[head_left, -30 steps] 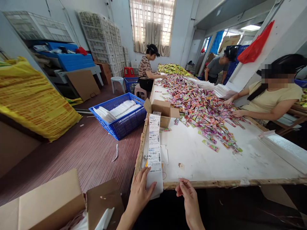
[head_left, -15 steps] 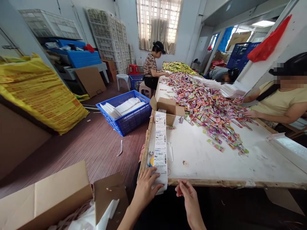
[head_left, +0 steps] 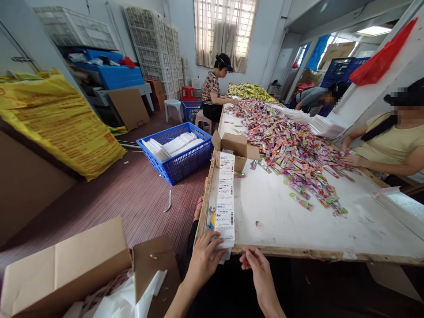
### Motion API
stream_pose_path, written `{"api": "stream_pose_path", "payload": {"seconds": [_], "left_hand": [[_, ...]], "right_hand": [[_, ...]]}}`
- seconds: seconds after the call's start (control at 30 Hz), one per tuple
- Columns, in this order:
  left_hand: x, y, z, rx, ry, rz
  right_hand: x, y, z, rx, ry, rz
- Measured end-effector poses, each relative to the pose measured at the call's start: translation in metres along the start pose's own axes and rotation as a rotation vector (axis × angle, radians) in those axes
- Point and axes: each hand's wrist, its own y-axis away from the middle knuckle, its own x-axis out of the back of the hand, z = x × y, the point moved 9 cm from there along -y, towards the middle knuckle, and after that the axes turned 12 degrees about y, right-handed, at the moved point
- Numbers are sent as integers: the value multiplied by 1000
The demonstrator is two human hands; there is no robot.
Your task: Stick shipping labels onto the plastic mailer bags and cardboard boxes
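Observation:
A long strip of printed labels (head_left: pixel 225 190) runs from the small open carton (head_left: pixel 236 149) down to the near left corner of the white table (head_left: pixel 281 225). My left hand (head_left: pixel 206 258) is on the strip's lower end at the table edge, thumb and fingers around it. My right hand (head_left: pixel 258 267) hangs just past the near edge, right of the strip, with its fingers curled together; whether something small is between the fingertips is too small to tell. A large heap of colourful small packets (head_left: pixel 285 137) covers the table's middle and far part.
Left of the table stands a blue basket (head_left: pixel 179 170) of white sheets. An open cardboard box (head_left: pixel 66 260) is at the lower left, a yellow sack (head_left: pixel 62 119) behind it. People sit at the left side, right side and far right.
The view has shifted slightly, moving the scene a little to the right. The strip's lower part sits slightly lower under my left hand. The person at the back right has raised their head.

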Motion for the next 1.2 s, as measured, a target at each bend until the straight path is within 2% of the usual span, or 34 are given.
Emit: {"api": "stream_pose_path", "payload": {"seconds": [0.6, 0.97, 1.2], "left_hand": [[0, -3, 0, 12, -26, 13], [4, -4, -3, -4, -20, 73], [7, -4, 1, -28, -40, 113]], "right_hand": [[-7, -2, 1, -7, 23, -29], [-7, -2, -3, -1, 9, -21], [3, 1, -5, 13, 9, 37]]}}
